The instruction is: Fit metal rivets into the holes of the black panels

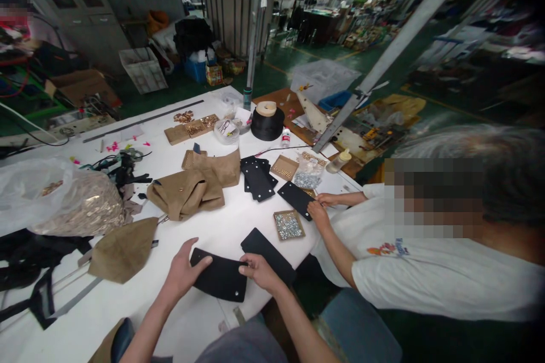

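Between my two hands is a black rectangular panel with small holes and a silvery eyelet near its lower right corner. My left hand grips its left end, thumb on top. At its upper right corner my right hand pinches the edge. Just beyond my right hand lies another black panel flat on the white table. A cardboard tray of silvery eyelets stands farther right. Several black panels with eyelets lie in an overlapping pile behind it.
A co-worker at the right holds a similar black panel in both hands. Brown fabric pieces and a plastic bag of metal parts cover the left side. A black roll, a glue bottle and a slanted metal post stand farther back.
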`<state>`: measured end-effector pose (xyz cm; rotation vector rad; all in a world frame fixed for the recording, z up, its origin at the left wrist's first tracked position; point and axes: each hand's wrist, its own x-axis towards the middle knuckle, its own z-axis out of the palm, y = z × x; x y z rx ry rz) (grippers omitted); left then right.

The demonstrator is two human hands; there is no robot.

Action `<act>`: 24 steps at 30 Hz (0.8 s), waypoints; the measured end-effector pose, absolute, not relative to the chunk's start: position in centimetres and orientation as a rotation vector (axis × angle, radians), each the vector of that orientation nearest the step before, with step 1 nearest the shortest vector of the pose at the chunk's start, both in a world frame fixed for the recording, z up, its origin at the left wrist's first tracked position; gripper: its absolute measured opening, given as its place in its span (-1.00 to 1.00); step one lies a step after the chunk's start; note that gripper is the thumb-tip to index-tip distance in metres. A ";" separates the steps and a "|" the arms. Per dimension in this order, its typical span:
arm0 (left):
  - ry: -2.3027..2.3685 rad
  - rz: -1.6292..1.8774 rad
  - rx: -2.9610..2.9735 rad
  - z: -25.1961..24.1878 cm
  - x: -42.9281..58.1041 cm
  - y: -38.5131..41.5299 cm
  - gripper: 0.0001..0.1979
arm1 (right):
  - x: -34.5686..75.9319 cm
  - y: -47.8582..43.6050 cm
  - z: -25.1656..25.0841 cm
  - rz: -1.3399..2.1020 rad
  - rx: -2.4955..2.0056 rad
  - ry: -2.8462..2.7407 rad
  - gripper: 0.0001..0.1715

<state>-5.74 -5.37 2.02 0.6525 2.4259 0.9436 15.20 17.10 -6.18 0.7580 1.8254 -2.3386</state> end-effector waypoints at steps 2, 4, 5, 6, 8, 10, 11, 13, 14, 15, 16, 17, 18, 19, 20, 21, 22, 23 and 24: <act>2.379 1.024 0.409 2.2 -7.1 -6.2 -0.10 | 15.8 16.7 -7.3 -2.437 0.872 1.626 -0.49; 2.138 1.180 0.159 2.6 -7.2 -6.8 -0.08 | 16.1 15.9 -8.2 -2.519 0.933 1.490 -0.39; 1.950 1.274 0.065 2.7 -6.8 -7.0 -0.12 | 16.2 15.4 -8.6 -2.557 0.953 1.446 -0.38; 1.754 1.365 -0.015 2.7 -6.2 -7.1 -0.18 | 16.1 14.7 -8.9 -2.590 0.981 1.412 -0.37; 1.465 1.510 -0.134 2.1 -4.7 -7.3 -0.27 | 15.8 13.1 -9.6 -2.615 1.067 1.378 -0.37; 1.433 1.581 -0.232 1.0 -3.3 -7.4 -0.31 | 15.2 11.1 -10.1 -2.596 1.141 1.366 -0.37; 1.504 1.578 -0.277 0.2 -2.8 -7.5 -0.32 | 15.0 10.1 -10.3 -2.587 1.157 1.357 -0.38; 1.687 1.523 -0.307 -1.0 -2.4 -7.8 -0.34 | 14.6 8.1 -10.5 -2.579 1.117 1.331 -0.39; 1.769 1.498 -0.288 -1.5 -2.6 -8.0 -0.36 | 14.5 7.4 -10.5 -2.578 1.075 1.311 -0.39; 1.837 1.483 -0.252 -1.7 -2.9 -8.1 -0.37 | 14.5 6.9 -10.4 -2.573 1.037 1.287 -0.39; 1.889 1.482 -0.207 -1.7 -3.3 -8.2 -0.39 | 14.6 6.7 -10.3 -2.565 1.008 1.262 -0.39; 1.927 1.486 -0.164 -1.5 -3.8 -8.4 -0.41 | 14.8 6.8 -10.2 -2.561 0.991 1.238 -0.38; 1.953 1.487 -0.130 -1.1 -4.3 -8.5 -0.42 | 15.0 7.1 -10.0 -2.567 0.990 1.219 -0.38; 1.969 1.479 -0.109 -0.7 -4.8 -8.6 -0.43 | 15.2 7.6 -9.9 -2.581 1.008 1.211 -0.37; 1.976 1.467 -0.096 -0.3 -5.2 -8.6 -0.44 | 15.3 8.3 -9.8 -2.597 1.035 1.216 -0.37; 1.972 1.450 -0.084 0.1 -5.5 -8.7 -0.45 | 15.5 9.0 -9.7 -2.610 1.060 1.229 -0.37; 1.962 1.432 -0.077 0.5 -5.6 -8.7 -0.46 | 15.5 9.8 -9.5 -2.623 1.081 1.241 -0.37; 1.951 1.409 -0.065 0.7 -5.6 -8.6 -0.47 | 15.5 10.5 -9.3 -2.633 1.102 1.247 -0.36; 1.942 1.385 -0.048 0.8 -5.6 -8.5 -0.49 | 15.4 11.0 -9.0 -2.641 1.120 1.250 -0.33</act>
